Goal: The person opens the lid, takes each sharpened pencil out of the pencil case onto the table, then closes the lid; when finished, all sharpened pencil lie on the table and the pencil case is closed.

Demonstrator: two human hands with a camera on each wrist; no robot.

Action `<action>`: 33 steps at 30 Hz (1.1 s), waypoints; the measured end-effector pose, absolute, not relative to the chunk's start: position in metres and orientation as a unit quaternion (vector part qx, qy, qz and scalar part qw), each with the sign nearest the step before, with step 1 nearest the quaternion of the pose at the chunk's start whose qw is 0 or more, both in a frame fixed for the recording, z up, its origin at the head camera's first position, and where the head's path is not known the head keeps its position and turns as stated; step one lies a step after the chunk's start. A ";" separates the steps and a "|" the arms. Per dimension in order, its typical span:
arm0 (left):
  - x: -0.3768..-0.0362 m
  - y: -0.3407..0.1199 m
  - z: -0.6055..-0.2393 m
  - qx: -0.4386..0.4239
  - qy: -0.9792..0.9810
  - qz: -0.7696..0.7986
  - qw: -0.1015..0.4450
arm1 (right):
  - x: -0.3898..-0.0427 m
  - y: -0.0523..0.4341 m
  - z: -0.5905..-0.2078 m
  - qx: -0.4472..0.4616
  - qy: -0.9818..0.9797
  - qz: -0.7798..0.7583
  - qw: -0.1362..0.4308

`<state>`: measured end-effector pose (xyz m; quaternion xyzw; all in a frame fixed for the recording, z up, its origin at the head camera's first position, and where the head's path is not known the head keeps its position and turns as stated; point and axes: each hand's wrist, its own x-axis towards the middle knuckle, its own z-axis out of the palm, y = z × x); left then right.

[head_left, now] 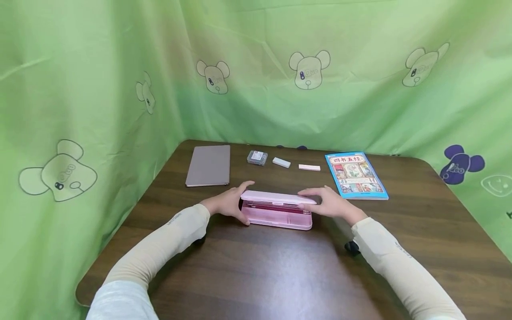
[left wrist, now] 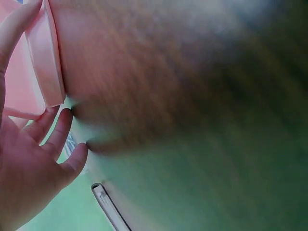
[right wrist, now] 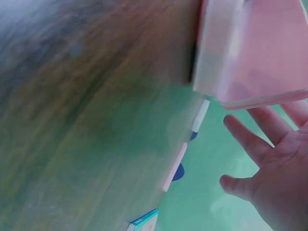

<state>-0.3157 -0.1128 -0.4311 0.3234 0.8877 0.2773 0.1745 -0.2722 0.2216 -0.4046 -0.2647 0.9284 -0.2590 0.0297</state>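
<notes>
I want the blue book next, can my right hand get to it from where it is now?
Probably yes. The right hand rests on the pink pencil case, and the blue book lies just beyond it with only bare table between.

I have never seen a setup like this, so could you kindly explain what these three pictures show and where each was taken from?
No machine here: a person works with bare hands. The wide picture comes from a head camera; the blurry two come from cameras on each wrist. On the brown table the left hand and right hand touch the ends of a pink pencil case whose lid is partly raised. Behind lie a grey notebook, a small clear box, a white eraser, a pale pink strip and a blue-edged book.
</notes>
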 end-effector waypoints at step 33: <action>-0.306 -0.110 -0.435 0.284 0.895 0.305 0.160 | -0.337 0.235 -0.422 -0.131 0.875 -0.458 -0.081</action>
